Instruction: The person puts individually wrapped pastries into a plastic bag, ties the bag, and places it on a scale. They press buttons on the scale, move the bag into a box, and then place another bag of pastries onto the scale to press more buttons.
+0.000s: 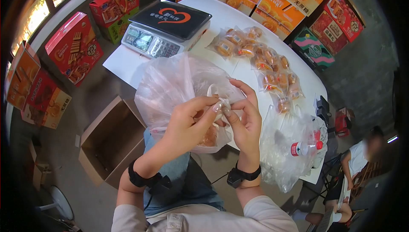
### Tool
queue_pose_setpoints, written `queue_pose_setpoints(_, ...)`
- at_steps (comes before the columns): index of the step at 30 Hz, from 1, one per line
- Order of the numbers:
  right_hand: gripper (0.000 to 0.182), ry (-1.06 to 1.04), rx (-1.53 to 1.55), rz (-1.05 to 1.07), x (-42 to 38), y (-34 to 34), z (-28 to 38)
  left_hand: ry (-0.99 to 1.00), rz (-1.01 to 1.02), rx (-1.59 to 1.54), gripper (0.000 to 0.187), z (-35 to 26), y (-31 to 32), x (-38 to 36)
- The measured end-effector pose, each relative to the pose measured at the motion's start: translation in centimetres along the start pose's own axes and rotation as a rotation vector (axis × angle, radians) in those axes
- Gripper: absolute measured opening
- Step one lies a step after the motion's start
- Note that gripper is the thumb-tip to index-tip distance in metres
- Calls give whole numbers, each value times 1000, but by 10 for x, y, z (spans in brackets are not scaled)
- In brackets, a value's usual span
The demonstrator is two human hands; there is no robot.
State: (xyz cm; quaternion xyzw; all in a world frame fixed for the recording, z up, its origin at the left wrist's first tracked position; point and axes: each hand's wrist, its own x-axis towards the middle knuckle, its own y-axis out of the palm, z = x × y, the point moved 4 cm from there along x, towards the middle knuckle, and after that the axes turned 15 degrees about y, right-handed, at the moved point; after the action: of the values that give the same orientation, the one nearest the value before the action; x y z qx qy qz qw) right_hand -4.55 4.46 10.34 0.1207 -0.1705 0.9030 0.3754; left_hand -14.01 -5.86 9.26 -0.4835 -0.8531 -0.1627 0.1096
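A large thin translucent plastic bag (164, 80) lies at the near edge of the white table, with brownish items showing through its lower part. My left hand (191, 119) pinches the gathered plastic at its top. Close against it, my right hand (245, 121) grips the same twisted plastic between thumb and fingers. The fingertips of both hands nearly touch. Beyond the bag stands a digital scale (166, 27) with a black top plate. Several clear packets of round baked goods (270, 61) lie to the right of the bag.
Loose clear plastic bags (277, 146) and a bottle with a red cap (306, 148) are on the table's right end. An open cardboard box (110, 140) stands on the floor at left. Printed cartons (74, 48) surround the white table (230, 12). Another person (358, 159) sits at far right.
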Motion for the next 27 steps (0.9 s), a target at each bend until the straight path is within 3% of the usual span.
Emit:
queue_pose_setpoints(2,12,21,26,-15,1,-1,-3,153,35,64,18,-4,-1,3)
queue_pose_setpoints(9,12,30,145,-60,-1,-2,-14,114,-48,-54,16,3,-8,5)
queue_pose_setpoints(11,12,38,171,-69,-2,-1,-14,216,-126,5,21,5,-10,5)
queue_pose_setpoints(15,10,-64,235,-84,-1,-1,-15,70,-139,105,28,3,-8,2)
queue_pose_setpoints(17,9,-94,268,-87,0,-1,-16,202,-146,220,38,3,-10,1)
queue_pose_setpoints(21,12,-55,322,-56,0,2,-17,209,-89,350,37,-12,-11,5)
queue_pose_setpoints(23,13,-23,327,-54,0,4,-17,530,29,680,30,-21,-12,7)
queue_pose_setpoints(27,14,147,458,-72,3,10,-18,616,72,702,18,-26,-14,8)
